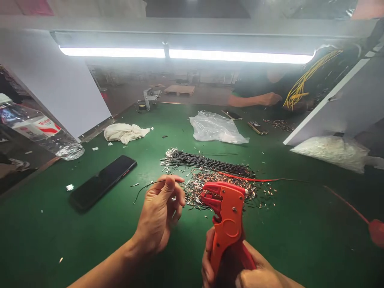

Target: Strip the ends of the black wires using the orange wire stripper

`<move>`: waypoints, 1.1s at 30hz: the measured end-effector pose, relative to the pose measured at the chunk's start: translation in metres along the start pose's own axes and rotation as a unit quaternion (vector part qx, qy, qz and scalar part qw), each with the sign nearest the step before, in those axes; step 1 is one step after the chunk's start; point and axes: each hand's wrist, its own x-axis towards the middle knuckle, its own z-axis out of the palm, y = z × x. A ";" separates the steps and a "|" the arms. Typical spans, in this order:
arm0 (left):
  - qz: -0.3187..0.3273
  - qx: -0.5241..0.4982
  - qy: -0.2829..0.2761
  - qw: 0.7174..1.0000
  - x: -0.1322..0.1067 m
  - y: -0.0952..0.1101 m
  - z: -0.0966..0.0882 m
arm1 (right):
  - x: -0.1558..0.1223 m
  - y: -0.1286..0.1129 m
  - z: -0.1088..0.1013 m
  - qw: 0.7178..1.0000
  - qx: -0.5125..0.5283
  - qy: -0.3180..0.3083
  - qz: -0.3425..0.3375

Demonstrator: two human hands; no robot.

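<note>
Between the thumb and fingers of my left hand (160, 212) is pinched a thin black wire (144, 188), its free end trailing to the left. My right hand (255, 268) is wrapped round the handles of an orange and red wire stripper (231, 216). The tool's jaws point left, a short way from my left fingers. Behind the jaws lies a heap of cut wire ends (198, 180), with copper and metal bits showing. Just beyond the heap rests a bundle of black wires (204, 161), and a red strip (246, 177) crosses near it.
A black phone (103, 182) lies on the green table (99, 244) at left, beside a large plastic bottle (45, 130). Farther back are a white cloth (124, 133) and a clear plastic bag (216, 127). Another filled bag (333, 152) sits right. Across the table a person's arm (255, 99) shows.
</note>
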 end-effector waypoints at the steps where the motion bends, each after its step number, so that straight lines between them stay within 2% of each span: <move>1: 0.005 -0.003 0.002 1.000 0.000 0.000 0.000 | 0.000 -0.003 0.006 1.000 -0.006 0.003 -0.004; 6: -0.002 -0.007 -0.003 1.000 0.000 -0.002 -0.001 | -0.002 -0.020 0.030 0.996 -0.052 0.051 0.056; 10: -0.005 -0.002 -0.001 1.000 -0.002 -0.003 0.000 | 0.001 -0.012 0.021 1.000 -0.011 0.010 -0.017; 18: -0.004 0.022 0.014 1.000 -0.001 -0.004 -0.001 | 0.004 -0.004 0.010 0.998 0.016 -0.038 -0.038; 22: -0.001 0.028 0.001 1.000 -0.001 -0.006 -0.003 | 0.002 -0.004 0.009 0.999 0.007 -0.025 -0.035; 29: 0.015 0.042 -0.031 0.999 0.000 -0.009 -0.006 | 0.002 -0.014 0.014 0.996 -0.071 -0.014 -0.050; 33: 0.033 0.061 -0.036 0.997 0.002 -0.008 -0.006 | 0.003 -0.011 0.009 0.994 -0.093 -0.013 -0.064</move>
